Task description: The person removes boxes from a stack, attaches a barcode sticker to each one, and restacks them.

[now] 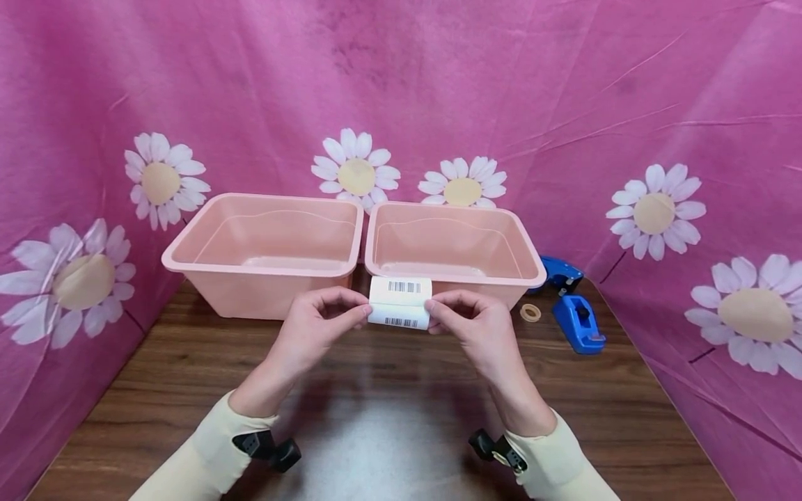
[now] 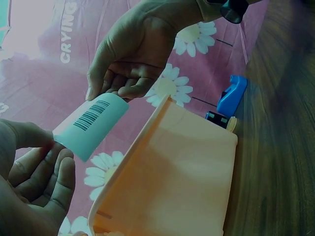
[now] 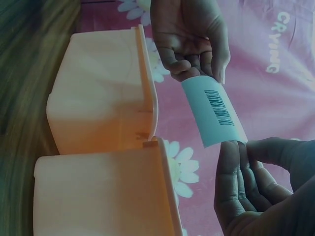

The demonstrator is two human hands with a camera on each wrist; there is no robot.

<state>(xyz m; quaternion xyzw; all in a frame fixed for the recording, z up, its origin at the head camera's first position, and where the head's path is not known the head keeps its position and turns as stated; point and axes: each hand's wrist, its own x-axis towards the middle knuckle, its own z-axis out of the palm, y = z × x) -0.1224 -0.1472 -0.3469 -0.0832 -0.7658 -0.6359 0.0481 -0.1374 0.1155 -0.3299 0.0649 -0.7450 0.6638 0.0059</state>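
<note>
Okay so both hands are busy: the left hand (image 1: 310, 330) is pinching one end of a white barcode label (image 1: 399, 303) and the right hand (image 1: 485, 334) is pinching the other, thumbs and fingers clamped on the edges, with the label bowing between them. It's showing two barcodes from above. Going by the right-hand pink bin (image 1: 447, 240), the label is being held up in the air in front of its near left corner. Another pink bin (image 1: 250, 292) is sitting just left of it, a blue tape dispenser (image 1: 575, 323) is standing off to its right, a small tan ring (image 1: 530, 313) is lying between it and that dispenser, and a second blue tool (image 1: 559, 270) is peeking out behind its right end. A wooden table (image 1: 626, 403) is supporting it, and pink daisy cloth (image 1: 401, 83) is hanging behind it.
</note>
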